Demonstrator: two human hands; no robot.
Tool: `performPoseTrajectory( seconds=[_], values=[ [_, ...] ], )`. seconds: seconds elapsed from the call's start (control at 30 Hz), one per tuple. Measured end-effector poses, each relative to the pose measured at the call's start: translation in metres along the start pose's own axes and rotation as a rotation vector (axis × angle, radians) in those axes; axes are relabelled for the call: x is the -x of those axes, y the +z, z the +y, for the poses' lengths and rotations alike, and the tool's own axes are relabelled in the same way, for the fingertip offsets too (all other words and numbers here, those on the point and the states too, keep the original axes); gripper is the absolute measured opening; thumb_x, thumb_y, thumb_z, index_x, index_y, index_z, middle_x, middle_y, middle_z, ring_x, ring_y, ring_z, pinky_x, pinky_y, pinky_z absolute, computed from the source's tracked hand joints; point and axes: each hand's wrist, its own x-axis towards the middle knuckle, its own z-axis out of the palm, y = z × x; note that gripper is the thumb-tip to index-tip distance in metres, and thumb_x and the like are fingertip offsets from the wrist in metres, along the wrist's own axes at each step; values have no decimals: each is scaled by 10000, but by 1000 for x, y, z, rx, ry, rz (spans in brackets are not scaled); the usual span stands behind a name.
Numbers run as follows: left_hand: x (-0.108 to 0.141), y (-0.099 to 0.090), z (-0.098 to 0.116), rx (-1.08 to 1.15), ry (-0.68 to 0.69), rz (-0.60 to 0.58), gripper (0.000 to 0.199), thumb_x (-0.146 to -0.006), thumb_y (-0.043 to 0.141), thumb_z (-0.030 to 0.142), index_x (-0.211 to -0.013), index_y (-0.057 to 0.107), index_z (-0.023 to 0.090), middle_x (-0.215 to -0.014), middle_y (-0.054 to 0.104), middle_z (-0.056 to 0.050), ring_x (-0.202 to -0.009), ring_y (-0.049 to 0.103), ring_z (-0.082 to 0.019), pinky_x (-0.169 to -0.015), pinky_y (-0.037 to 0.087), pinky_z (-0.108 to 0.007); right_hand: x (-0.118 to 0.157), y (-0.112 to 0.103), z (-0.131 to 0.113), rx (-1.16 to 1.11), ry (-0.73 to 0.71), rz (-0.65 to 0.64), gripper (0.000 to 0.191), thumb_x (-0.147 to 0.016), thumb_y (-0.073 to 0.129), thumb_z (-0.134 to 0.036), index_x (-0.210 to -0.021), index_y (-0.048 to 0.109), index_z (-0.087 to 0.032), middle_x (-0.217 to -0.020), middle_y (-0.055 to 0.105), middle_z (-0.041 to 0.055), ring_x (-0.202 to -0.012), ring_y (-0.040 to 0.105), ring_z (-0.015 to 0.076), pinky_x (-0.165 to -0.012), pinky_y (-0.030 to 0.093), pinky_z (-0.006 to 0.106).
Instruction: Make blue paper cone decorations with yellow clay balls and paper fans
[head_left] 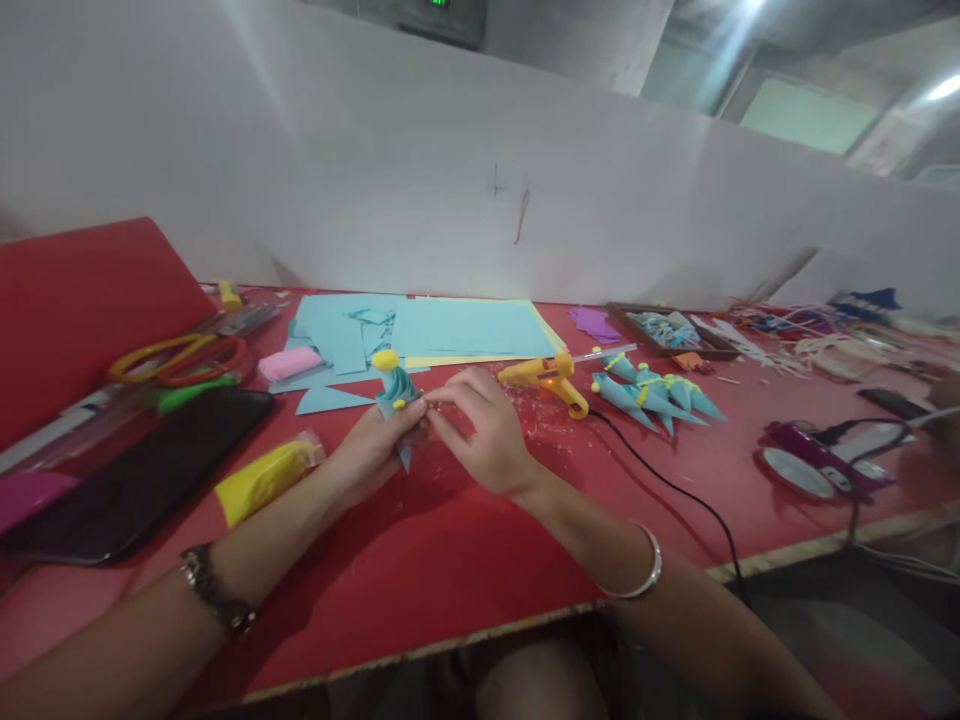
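Observation:
My left hand [382,435] is closed around a blue paper cone [397,388] that carries yellow blobs, with a larger yellow piece on top; its pointed end shows below my fingers. My right hand [484,425] meets it from the right, thumb and forefinger pinched together at the cone's side. Whatever sits in that pinch is too small to make out. Just right of my right hand lies a yellow hot glue gun [551,378] with a small orange light on it. Several similar blue cones with yellow trim [656,395] lie further right.
Blue paper sheets [472,328] and cut pieces lie at the back. On the left are scissors [161,358], a pink block [289,363], a black phone-like slab [142,475] and a yellow packet [266,480]. A tray [724,343] stands at back right. The glue gun's black cord [675,485] crosses the table edge.

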Motion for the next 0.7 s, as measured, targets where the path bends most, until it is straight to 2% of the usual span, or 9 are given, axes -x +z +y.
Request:
performPoseTrajectory(
  seconds=[0.23,0.37,0.5,0.6,0.7],
  values=[
    [0,-6,-1,106,-120,-136,378,-490,814,378,-573,529,145,-467,349,92,-446,301,-31,-533,444,-191,1,2,-7,-143,53,50,78,-844,492,-196,-833,569,-195,-749,575,9,-728,531,119,-664,458,257],
    [1,-6,0,110,-107,-168,354,-518,802,376,-577,541,144,-461,344,87,-438,298,-33,-483,398,-167,0,3,-14,-220,148,72,63,-805,501,-191,-779,559,-196,-691,561,-13,-658,522,108,-635,456,256],
    [4,-3,1,93,-103,-158,380,-485,815,370,-566,522,142,-458,356,80,-437,294,-32,-439,340,-157,-1,4,-20,-278,215,107,64,-778,499,-197,-733,546,-197,-642,522,-28,-604,498,99,-594,448,250],
    [5,-2,2,90,-103,-144,359,-498,808,351,-596,530,147,-484,363,75,-447,308,-39,-451,351,-172,0,4,-21,-310,219,124,59,-782,501,-195,-741,543,-200,-640,507,-33,-588,491,93,-589,448,245],
    [4,-6,7,119,-103,-168,370,-532,791,378,-553,494,157,-493,342,71,-455,315,-48,-469,381,-183,2,3,-22,-294,141,107,85,-818,475,-208,-751,526,-206,-671,537,-19,-625,509,101,-610,456,251]
  ],
)
